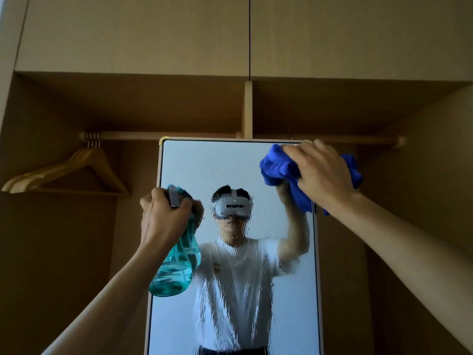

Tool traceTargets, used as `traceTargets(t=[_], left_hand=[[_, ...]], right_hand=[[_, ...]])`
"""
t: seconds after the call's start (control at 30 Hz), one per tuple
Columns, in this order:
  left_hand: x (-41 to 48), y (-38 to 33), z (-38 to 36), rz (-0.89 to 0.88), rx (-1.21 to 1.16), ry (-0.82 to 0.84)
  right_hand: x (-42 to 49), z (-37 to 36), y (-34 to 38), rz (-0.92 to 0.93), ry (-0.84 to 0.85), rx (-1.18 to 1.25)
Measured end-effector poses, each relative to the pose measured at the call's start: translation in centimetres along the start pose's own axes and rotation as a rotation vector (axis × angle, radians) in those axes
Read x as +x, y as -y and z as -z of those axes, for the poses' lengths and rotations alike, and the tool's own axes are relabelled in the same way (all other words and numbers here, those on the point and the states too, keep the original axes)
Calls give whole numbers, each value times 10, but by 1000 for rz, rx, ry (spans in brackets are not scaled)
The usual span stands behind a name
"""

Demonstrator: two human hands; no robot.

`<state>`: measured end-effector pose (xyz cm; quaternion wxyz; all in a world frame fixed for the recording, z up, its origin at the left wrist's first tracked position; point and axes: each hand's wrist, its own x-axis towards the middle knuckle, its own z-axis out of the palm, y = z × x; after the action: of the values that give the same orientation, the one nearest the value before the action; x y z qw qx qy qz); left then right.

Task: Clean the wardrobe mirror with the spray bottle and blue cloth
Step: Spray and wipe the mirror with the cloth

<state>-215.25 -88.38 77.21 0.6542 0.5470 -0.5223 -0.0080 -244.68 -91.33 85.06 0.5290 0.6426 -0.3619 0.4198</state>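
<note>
Facing the wardrobe mirror (204,165), a person raises both arms to the glass. The right hand (322,172) presses a bunched blue cloth (277,166) against the mirror's upper right corner. Its fingers curl over the fabric and grip it, and a tail of cloth hangs below the wrist along the mirror's right edge. The left hand (163,216) wraps around the neck of a translucent teal spray bottle (176,267) at the mirror's left edge, fingers closed tightly just under the grey trigger head. The bottle's body hangs below the fist, overlapping the frame, with liquid showing in its lower part. Streaks and droplets of spray cover the middle and lower glass, blurring the reflection of a person in a white T-shirt and headset. The glass near the mirror's top looks dry. Left of the mirror, wooden hangers (76,170) hang from a wooden rail (153,135) that runs behind the mirror's top edge. Above the mirror sit closed cabinet doors (143,34).
</note>
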Motion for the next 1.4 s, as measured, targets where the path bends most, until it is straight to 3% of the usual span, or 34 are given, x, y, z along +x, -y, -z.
traceTargets(t=[0.23,0.6,0.9,1.4], left_hand=[[-3,5,0,-13,-21,3],[-7,7,0,6,-52,3],[-6,8,9,12,-75,31],[2,9,30,32,-229,117]], right_hand=[[21,7,-21,-98,2,-17],[-62,4,5,-27,119,43],[2,13,-3,-481,33,84],[18,9,18,-534,83,-7]])
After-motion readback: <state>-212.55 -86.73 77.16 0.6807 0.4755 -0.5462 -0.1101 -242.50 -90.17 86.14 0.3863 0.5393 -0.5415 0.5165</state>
